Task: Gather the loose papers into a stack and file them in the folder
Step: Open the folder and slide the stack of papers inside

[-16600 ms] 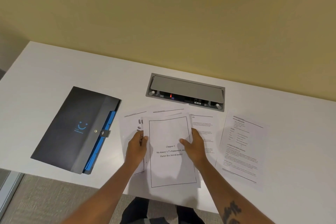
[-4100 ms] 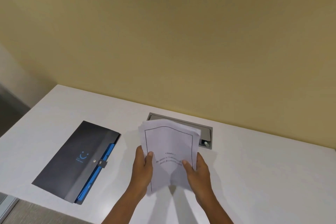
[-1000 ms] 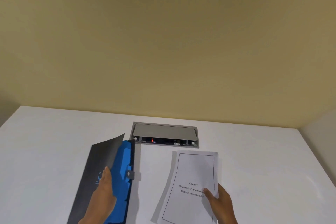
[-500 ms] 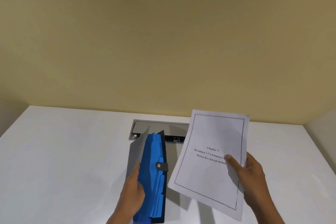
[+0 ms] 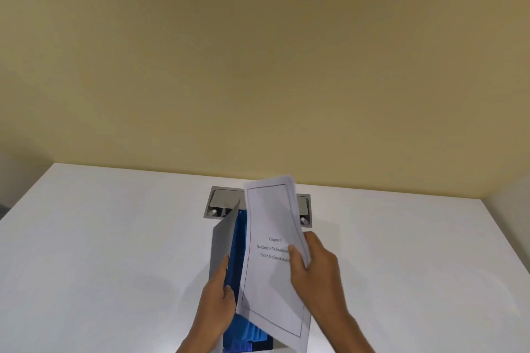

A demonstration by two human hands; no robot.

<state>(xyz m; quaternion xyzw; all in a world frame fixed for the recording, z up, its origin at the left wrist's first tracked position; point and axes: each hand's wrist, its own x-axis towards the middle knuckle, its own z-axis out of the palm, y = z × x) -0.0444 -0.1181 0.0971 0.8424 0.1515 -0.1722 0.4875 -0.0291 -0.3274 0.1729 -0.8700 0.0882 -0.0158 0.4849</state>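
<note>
The white paper stack (image 5: 269,272), its top sheet a bordered title page, is gripped at its right edge by my right hand (image 5: 318,272). It hangs bowed and tilted over the open folder (image 5: 222,241). My left hand (image 5: 218,298) holds the folder's grey front flap up and to the left, so the blue divider pockets (image 5: 238,241) show. The stack's lower left edge lies against the blue pockets; I cannot tell whether it is inside one. The folder's right side is hidden behind the papers.
The white table (image 5: 100,238) runs left and right of the folder. A grey cable box (image 5: 218,203) is set into the table just behind the folder, near the yellow wall. The table's left edge and right end wall are in view.
My right hand has carried the paper stack left, from beside the folder to over its open blue pockets. My left hand still holds the flap open; the folder sits a little further right.
</note>
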